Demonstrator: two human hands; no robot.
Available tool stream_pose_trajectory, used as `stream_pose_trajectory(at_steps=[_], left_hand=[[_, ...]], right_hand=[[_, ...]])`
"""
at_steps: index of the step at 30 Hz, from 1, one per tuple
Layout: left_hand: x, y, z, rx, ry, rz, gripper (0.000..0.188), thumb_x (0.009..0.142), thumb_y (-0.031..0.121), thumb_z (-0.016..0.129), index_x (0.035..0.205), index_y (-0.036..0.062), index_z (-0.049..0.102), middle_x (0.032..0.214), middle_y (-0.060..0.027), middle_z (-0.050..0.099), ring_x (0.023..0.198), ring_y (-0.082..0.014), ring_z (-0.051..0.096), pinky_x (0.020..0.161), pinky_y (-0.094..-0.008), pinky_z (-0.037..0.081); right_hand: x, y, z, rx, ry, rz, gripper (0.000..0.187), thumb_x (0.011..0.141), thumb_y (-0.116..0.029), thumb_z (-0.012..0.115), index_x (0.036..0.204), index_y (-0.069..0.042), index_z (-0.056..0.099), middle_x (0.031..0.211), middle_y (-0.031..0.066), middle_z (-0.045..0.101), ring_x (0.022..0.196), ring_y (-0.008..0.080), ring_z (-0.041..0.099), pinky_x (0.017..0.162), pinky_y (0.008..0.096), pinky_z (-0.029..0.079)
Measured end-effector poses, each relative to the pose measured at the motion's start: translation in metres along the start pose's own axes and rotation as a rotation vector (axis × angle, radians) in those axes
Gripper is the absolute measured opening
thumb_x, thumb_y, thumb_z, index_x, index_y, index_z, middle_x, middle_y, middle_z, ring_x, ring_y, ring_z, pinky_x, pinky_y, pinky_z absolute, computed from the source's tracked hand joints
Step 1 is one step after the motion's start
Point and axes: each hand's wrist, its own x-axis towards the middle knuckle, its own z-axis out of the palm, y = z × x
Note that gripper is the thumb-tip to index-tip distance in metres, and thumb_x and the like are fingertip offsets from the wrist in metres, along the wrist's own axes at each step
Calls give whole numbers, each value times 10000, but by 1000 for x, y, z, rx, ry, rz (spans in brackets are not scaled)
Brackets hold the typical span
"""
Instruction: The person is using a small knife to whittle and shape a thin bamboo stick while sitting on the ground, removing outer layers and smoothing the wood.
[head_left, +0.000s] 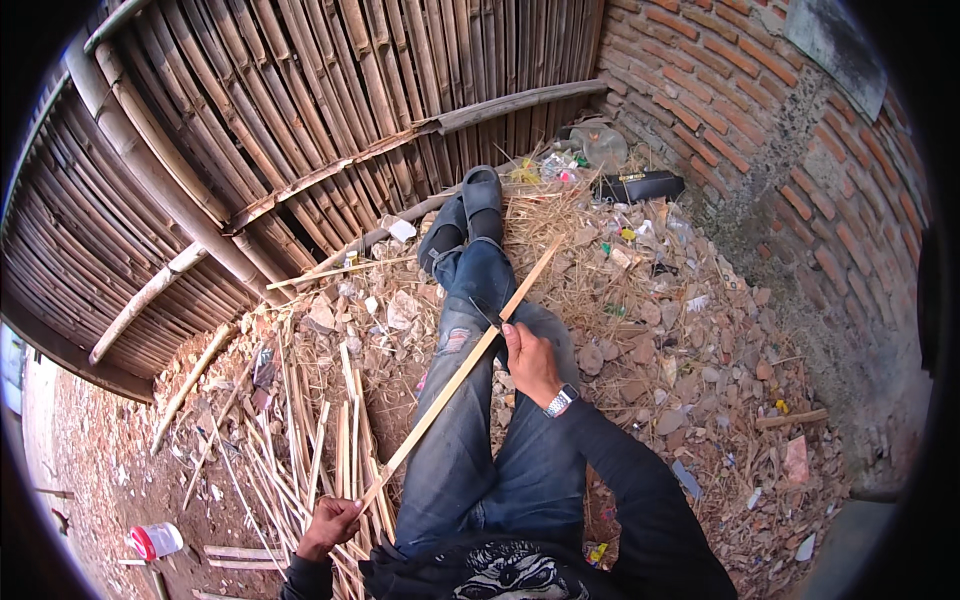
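A long, pale bamboo strip [440,402] runs slantwise across my legs, from lower left to upper right. My left hand [331,525] is closed around its lower end, thumb on top. Farther up the strip, my right hand [533,364] is closed on a small knife [484,313]. The dark blade sticks out to the left across the strip; the fingers hide most of the handle. My right thumb lies along the strip's edge by the knife. Blue jeans [445,470] cover my stretched-out legs, which end in dark slippers [483,190].
Several cut strips [348,440] lie left of my legs. A bamboo wall [330,110] rises ahead, and a brick wall [730,75] stands at the right. Rubble and straw [650,340] cover the ground. A dark case [640,187] and a red-and-white container [156,541] lie farther off.
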Motion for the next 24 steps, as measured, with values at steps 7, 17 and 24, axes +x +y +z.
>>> stream_pose_trajectory(at_steps=[7, 17, 24], left_hand=[[-3, 0, 11, -150, -41, -102, 379, 1091, 295, 600, 952, -26, 746, 524, 13, 459, 380, -68, 344, 379, -256, 227], [62, 59, 75, -144, -23, 17, 422, 1067, 372, 642, 923, -4, 770, 522, 19, 497, 379, -55, 368, 377, -253, 226], [79, 88, 94, -100, -21, 32, 433, 1078, 371, 623, 885, 9, 762, 559, 24, 522, 407, -39, 370, 399, -251, 250]], right_hand=[[-13, -12, 10, 32, -20, 33, 399, 1108, -360, 502, 886, -39, 585, 655, 244, 620, 652, 487, 636, 527, 570, 452], [-69, -40, 17, 10, -153, -104, 355, 1106, -294, 505, 868, -37, 564, 635, 235, 594, 642, 474, 632, 539, 550, 467], [-81, -51, 5, 62, -300, -41, 370, 1101, -310, 528, 867, -25, 565, 663, 237, 594, 653, 473, 629, 540, 531, 454]])
